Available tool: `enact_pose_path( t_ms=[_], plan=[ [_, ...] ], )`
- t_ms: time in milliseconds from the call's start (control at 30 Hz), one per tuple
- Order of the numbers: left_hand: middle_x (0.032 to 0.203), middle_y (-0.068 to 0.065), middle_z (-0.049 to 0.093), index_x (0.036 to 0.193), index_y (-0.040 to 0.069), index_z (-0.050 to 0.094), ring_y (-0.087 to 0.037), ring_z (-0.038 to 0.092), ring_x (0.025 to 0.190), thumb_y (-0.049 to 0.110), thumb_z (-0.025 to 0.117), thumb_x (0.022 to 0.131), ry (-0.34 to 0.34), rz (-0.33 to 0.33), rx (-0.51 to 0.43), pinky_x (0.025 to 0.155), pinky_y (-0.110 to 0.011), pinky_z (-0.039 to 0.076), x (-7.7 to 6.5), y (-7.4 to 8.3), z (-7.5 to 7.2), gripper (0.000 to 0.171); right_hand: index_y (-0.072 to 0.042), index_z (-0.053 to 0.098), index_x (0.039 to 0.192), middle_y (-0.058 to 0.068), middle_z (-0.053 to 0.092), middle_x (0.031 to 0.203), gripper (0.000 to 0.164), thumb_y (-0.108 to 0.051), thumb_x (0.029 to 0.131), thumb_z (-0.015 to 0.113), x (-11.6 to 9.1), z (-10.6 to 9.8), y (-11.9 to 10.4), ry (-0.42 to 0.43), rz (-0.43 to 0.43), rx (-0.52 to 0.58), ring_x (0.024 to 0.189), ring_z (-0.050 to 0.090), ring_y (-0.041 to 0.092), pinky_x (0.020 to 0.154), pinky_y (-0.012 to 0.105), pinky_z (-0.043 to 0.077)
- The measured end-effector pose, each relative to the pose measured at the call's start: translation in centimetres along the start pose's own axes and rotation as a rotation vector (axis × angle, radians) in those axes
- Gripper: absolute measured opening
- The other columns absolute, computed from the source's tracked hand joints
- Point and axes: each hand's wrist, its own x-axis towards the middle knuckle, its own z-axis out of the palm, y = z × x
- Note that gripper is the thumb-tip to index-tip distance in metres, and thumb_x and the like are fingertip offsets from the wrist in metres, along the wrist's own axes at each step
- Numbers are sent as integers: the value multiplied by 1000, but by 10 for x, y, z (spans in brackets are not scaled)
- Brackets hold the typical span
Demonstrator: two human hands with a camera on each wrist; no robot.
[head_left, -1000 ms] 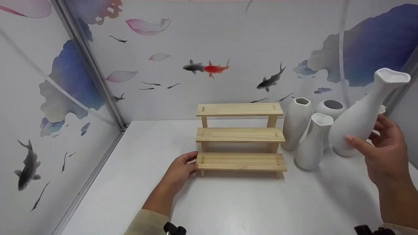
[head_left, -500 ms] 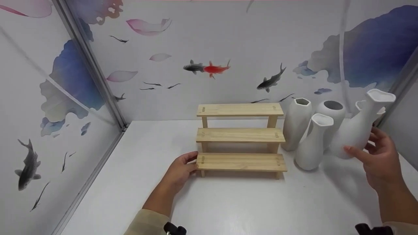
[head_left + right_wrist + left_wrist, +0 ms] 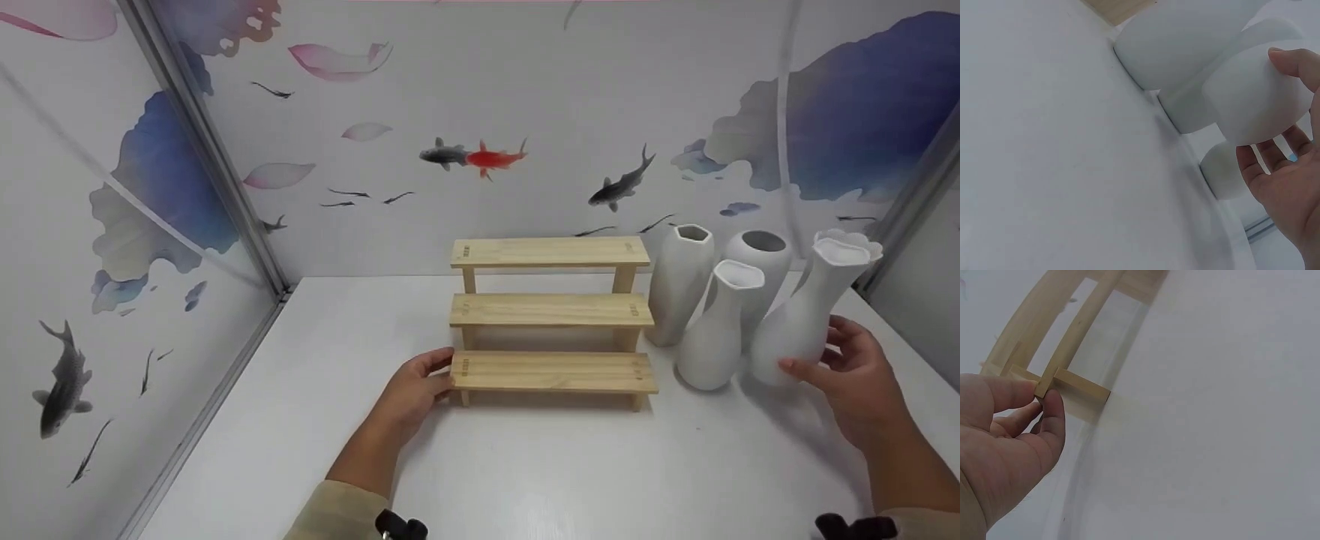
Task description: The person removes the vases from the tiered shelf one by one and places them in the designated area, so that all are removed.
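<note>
A three-step wooden stand rests on the white table. My left hand pinches the left end of its lowest board between thumb and fingers; the left wrist view shows this board end up close. On the right, my right hand grips a white vase with a narrow neck and flared mouth around its round belly. In the right wrist view the held vase is tilted, its base seemingly just above the table. Beside it on the left stands a smaller necked vase.
A tall faceted vase and a wide-mouthed round vase stand behind, right of the stand. A scalloped rim shows behind the held vase. A printed wall closes the back, and a side panel rises at left.
My right hand has lowered the vase toward the table and brought it slightly left and nearer, more upright than before. My left hand has stayed on the stand.
</note>
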Motion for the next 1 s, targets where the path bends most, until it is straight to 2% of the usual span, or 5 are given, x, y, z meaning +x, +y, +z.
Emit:
enact_pose_path(
  t_ms=[300,600,667,867,1000],
  plan=[
    [162,-15,51,157,4,51,-22,64,133,3,60,104,2,-10,-6,116,-42,51,1,-1,0,54,-33,43,142,-15,51,129,75,4,90,82,-1,-9,14,-52,42,-70,110,58,-3,85,7,52],
    [163,-16,49,158,4,49,-22,65,132,4,61,104,-2,-2,-20,115,-41,51,-1,0,0,55,-33,29,158,-25,42,129,89,-17,92,86,0,-11,17,-73,112,-372,113,49,-8,86,4,48],
    [163,-16,49,157,3,49,-22,65,132,5,61,104,-4,3,-22,114,-42,51,0,-1,0,54,-34,28,157,-25,41,130,88,-18,92,86,0,-12,18,-83,109,-388,113,49,-9,87,4,48],
    [162,-15,51,157,4,51,-22,65,132,5,61,104,4,-1,-15,114,-42,50,1,-2,0,54,-36,28,150,-21,41,130,84,-10,93,83,0,-14,22,-113,93,-326,112,51,-10,87,5,49],
    [162,-14,51,156,5,52,-21,65,131,3,59,104,16,-9,-17,114,-41,51,2,-1,1,53,-35,24,156,-24,39,131,88,-16,94,84,0,-13,21,-115,99,-377,113,49,-9,87,5,47]
  ],
)
